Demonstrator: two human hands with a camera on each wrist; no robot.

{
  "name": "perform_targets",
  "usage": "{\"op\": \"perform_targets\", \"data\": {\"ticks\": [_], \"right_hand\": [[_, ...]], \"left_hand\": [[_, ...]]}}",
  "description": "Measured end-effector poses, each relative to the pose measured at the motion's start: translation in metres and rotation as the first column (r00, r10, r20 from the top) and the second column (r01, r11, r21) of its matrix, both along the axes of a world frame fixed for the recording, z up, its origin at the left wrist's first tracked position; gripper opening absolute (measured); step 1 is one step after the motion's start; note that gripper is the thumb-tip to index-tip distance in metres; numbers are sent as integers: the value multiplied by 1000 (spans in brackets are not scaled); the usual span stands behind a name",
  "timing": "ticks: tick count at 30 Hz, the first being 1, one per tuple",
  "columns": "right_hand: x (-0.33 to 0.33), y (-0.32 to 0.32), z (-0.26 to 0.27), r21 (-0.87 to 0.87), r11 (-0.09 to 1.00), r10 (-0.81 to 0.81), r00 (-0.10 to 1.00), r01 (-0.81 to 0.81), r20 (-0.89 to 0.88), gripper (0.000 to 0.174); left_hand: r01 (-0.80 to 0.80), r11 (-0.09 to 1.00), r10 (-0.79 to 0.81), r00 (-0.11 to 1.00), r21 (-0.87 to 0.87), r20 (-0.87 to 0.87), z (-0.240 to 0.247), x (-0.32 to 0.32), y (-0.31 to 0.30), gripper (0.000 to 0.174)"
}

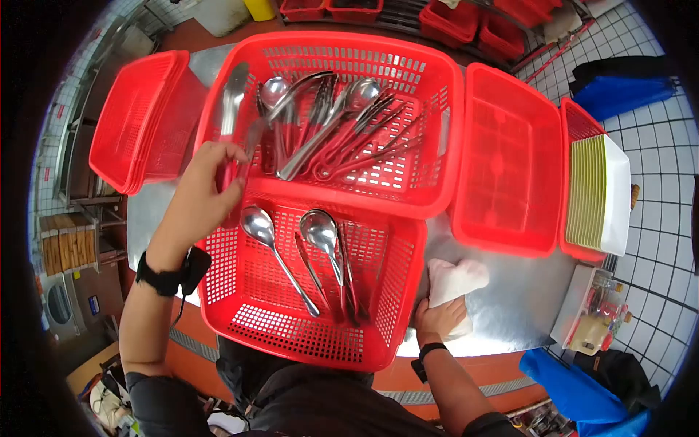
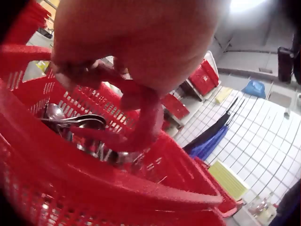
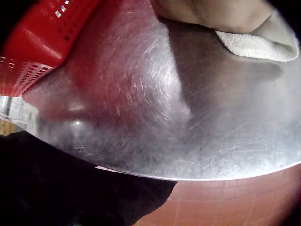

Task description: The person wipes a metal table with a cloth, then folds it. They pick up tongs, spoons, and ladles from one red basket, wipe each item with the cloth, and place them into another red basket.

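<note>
The left hand (image 1: 200, 191), fingers closed, pinches 1 pair of red-handled tongs (image 1: 231, 120) above the upper basket (image 1: 353, 196); right of that grip, the right hand (image 1: 442, 318) holds a cloth (image 1: 445, 280). Sorting seems in hand (which way, unclear); next likely calls for a controlled release.

Far basket (image 1: 342, 39) and near basket (image 1: 399, 266), both red, perforated with rows of openings; tongs (image 1: 233, 102), silver with red handles; spoons (image 1: 258, 225), plain silver. The cloth (image 1: 455, 277) is white, the surface (image 3: 150, 117) silver-grey with fine curved scratches. At right, yellow-green trays (image 1: 586, 193); beyond them, white wall tiles (image 1: 673, 171) ruled by a dark grid.
</note>
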State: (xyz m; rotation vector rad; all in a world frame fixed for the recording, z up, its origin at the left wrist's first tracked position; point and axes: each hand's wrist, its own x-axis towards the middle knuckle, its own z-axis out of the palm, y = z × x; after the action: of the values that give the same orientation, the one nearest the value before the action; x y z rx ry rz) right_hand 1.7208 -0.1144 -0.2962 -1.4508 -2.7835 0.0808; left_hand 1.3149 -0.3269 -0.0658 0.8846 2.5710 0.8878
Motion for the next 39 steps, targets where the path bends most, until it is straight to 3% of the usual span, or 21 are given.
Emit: {"op": "perform_targets", "data": {"ticks": [1,3,6,7,10,16,19,22,24,27,29,31,32,33,34,35,36,37,38,39], "right_hand": [[-4,0,4,0,1000,9,1000,-9,-8,82],[-10,-2,14,-34,999,-15,1000,15,0,81],[-7,-1,11,-31,1000,-4,1000,4,17,81],[-6,-2,14,-29,1000,6,1000,-6,12,81],[-15,-4,21,-11,1000,-18,1000,18,-17,82],[-9,-2,7,45,999,-13,999,14,-37,77],[-9,-2,5,87,996,-7,998,12,-58,70],[-16,-4,19,81,997,-12,997,17,-72,69],[-18,-8,28,65,997,-31,999,34,-39,68],[-8,-3,11,103,995,-3,999,8,-49,66],[-10,-6,17,111,994,-3,998,11,-67,63],[-13,-10,33,119,993,21,993,-7,-115,60],[-15,-11,43,26,999,-28,994,31,-109,56],[-15,-9,42,41,999,-24,990,30,-140,56],[-8,-6,38,15,1000,3,975,0,-223,53],[-5,-1,34,-8,999,29,952,-33,-305,51],[-5,6,40,-84,996,15,954,-42,-301,39],[-2,12,32,-67,997,19,946,-44,-325,39],[2,25,11,-296,953,-144,764,-64,-629,35],[0,36,4,-483,858,-348,492,-177,-798,33]], "left_hand": [[46,999,-48,996,-23,-76,11,10,-7,31],[50,995,-56,997,-91,-60,23,28,-23,35],[-2,996,10,996,88,-90,9,68,-56,45],[104,991,-82,969,80,-233,0,81,-66,47],[220,974,-178,897,59,-405,-19,123,-100,49],[91,953,45,902,290,-430,-41,187,-146,60],[51,969,71,879,241,-471,-27,197,-158,59],[17,962,135,839,273,-528,-14,199,-164,68],[-161,940,296,820,300,-489,-9,206,-167,80],[-149,939,282,850,310,-445,-6,209,-182,86],[-161,935,302,828,315,-473,3,215,-187,79],[-174,944,283,865,282,-414,8,222,-192,80],[-216,938,297,904,271,-307,11,225,-193,77],[-209,933,303,894,292,-330,12,226,-191,77],[-365,822,388,921,437,38,13,226,-188,76],[-536,680,362,839,500,406,10,225,-185,75],[-482,680,257,863,553,436,-13,220,-196,71],[-467,671,250,874,576,417,-12,220,-196,71],[-484,676,268,864,556,426,-9,219,-195,71],[-505,678,289,851,534,438,-6,218,-193,70]]}}
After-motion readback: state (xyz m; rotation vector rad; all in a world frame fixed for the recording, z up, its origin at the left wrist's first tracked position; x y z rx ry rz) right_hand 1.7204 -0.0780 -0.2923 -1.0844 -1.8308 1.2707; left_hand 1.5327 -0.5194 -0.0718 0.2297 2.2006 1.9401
